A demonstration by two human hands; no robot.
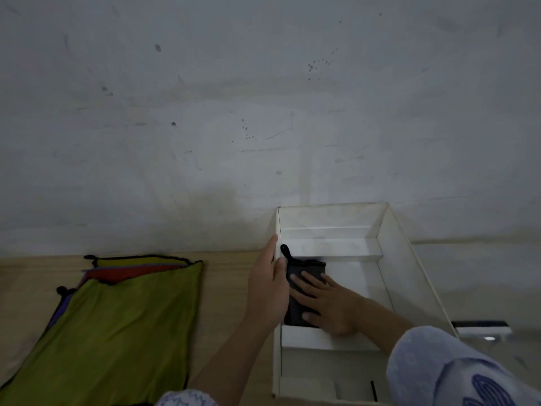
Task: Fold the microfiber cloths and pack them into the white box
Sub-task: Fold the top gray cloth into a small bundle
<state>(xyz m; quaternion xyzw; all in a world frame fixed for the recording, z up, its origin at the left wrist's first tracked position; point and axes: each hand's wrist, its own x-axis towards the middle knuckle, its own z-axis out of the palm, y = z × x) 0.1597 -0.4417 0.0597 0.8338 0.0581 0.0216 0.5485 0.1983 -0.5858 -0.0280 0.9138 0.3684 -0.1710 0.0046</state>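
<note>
Folded dark cloth [304, 284] lies inside the white box [398, 259], against its left wall, a black loop sticking up at its far corner. The right hand [328, 303] presses flat on it, fingers straight and spread. The left hand [268, 288] rests along the box's left wall, thumb over the rim touching the cloth. Left of the box, a stack of cloths [123, 317] lies on the wooden table [225, 288], green on top, red and purple edges showing beneath.
</note>
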